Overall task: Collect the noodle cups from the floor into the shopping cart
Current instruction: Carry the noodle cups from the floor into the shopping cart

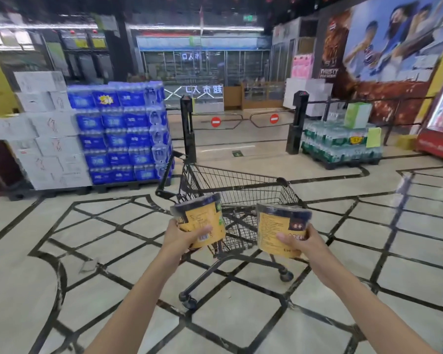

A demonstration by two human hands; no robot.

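Both arms reach forward over a tiled floor (241,310) with dark inlaid lines. Left hand (183,237) has its grip curled round a yellow noodle cup (202,221) with a dark lid, cup tilted, thumb across its barcode side. Right hand (303,242) has its grip wrapped round a second cup (275,229), same colours, also tilted, lid end up. Both cups are held in the air, just in front of the near edge of a black wire cart (241,190); neither is inside the basket. Cart stands on the floor on castors. Behind it: an entry gate (243,120) with two red no-entry signs. Blue water packs (123,134) stacked at left, green-labelled packs (340,144) at right.
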